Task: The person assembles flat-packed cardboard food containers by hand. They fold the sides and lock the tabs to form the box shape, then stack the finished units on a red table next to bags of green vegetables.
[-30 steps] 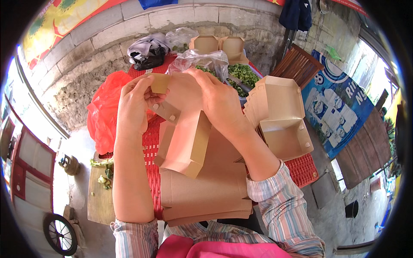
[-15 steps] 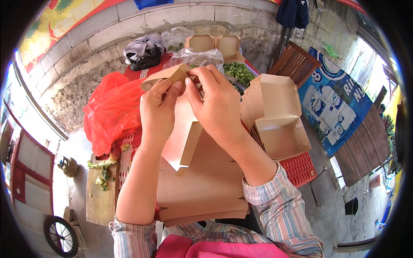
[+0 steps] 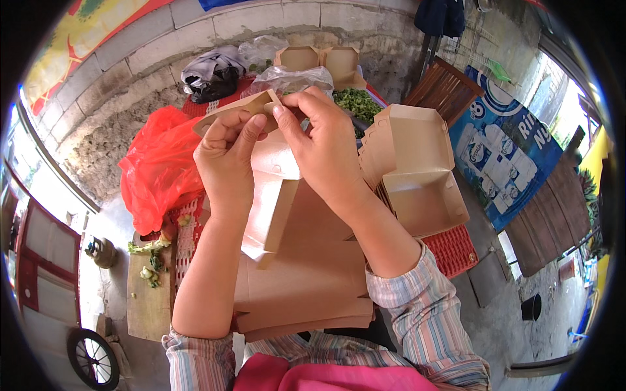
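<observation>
Both hands work at the far corner of a partly folded brown cardboard food box [image 3: 268,218]. My left hand [image 3: 228,146] is closed, its thumb and bent fingers pinching the raised flap on the left. My right hand [image 3: 319,143] pinches the same corner from the right with thumb and forefinger. The box's white inner side faces up and its near end points toward me. Beneath it lies a pile of flat brown cardboard blanks [image 3: 303,287]. My fingers partly hide the corner fold.
Nested open boxes [image 3: 417,173] stand to the right on the red woven table [image 3: 456,251]. A red plastic bag [image 3: 160,173] lies to the left, above a wooden board [image 3: 147,300] with vegetable scraps. Farther back are chopped greens [image 3: 357,105], a clear plastic bag [image 3: 287,81] and another open box [image 3: 342,65].
My left hand has shifted slightly left and the flap it holds leans farther outward. The right hand keeps its pinch at the corner. The whole view has moved a little.
</observation>
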Motion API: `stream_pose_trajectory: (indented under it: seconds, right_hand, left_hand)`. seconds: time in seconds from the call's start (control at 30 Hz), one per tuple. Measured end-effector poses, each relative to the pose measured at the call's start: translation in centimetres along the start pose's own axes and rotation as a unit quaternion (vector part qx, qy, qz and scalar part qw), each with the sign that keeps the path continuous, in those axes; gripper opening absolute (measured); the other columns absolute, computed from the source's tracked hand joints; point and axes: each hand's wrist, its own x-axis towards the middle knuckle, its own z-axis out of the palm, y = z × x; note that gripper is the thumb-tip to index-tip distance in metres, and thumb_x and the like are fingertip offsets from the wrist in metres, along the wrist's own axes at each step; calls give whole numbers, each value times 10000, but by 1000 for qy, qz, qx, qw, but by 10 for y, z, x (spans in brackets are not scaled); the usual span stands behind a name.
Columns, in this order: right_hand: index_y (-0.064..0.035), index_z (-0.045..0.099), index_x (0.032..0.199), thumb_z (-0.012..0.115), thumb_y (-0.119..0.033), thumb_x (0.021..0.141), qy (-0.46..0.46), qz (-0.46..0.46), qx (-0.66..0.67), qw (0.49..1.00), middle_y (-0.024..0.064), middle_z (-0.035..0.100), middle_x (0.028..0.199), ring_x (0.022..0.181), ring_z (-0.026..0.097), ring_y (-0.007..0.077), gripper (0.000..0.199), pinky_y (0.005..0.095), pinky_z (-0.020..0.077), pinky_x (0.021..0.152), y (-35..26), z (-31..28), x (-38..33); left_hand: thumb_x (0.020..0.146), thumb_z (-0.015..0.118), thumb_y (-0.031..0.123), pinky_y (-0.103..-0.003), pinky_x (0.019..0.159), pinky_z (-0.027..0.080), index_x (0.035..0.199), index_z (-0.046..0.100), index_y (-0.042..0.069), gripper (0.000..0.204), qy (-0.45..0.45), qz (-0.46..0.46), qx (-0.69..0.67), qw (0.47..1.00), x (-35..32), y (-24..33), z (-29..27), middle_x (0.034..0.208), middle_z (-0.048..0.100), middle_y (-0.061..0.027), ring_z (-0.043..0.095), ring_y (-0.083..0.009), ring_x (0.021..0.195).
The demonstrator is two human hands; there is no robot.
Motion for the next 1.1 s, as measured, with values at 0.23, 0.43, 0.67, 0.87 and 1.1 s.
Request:
stream_pose_trajectory:
  seconds: [0.23, 0.43, 0.67, 0.87, 1.1]
  right_hand:
    - [23, 650, 892, 674, -90, 897, -13, 5, 52, 999, 30, 584, 821, 691, 568, 113, 115, 247, 458, 565, -7, -9, 3]
    - [12, 638, 888, 667, -35, 889, 27, -50, 47, 997, 22, 579, 822, 691, 552, 78, 55, 227, 444, 559, -32, -24, -2]
    - [43, 631, 910, 657, 12, 877, -33, -9, 77, 996, 67, 578, 903, 736, 552, 84, 53, 215, 439, 619, -58, -61, -39]
    - [26, 652, 1003, 694, 54, 806, -1, -84, 8, 996, 99, 608, 926, 712, 611, 231, 204, 313, 484, 614, -68, -74, -91]
    - [33, 660, 1031, 738, 63, 762, -3, -74, -19, 997, 113, 630, 951, 760, 625, 257, 282, 340, 495, 642, -72, -72, -136]
  left_hand:
    - [884, 719, 46, -212, 727, 494, 938, 675, -15, 93, -19, -12, -29, 999, -5, 5, 4, 820, 689, -27, 623, -70, 763]
    - [884, 719, 40, -199, 687, 482, 920, 648, -23, 102, -8, 52, -4, 999, -12, 35, 8, 812, 678, -19, 615, -61, 750]
    - [807, 785, 65, -224, 599, 457, 888, 658, 17, 158, -38, 103, 242, 964, -56, 66, 4, 743, 666, -33, 578, -71, 647]
    - [725, 839, 68, -274, 543, 446, 834, 642, 31, 228, -89, 171, 287, 938, -106, 82, -3, 765, 658, -94, 599, -190, 604]
    - [745, 800, -27, -248, 545, 445, 910, 633, -6, 236, -82, 188, 231, 951, -145, 69, -13, 895, 679, -129, 597, -156, 669]
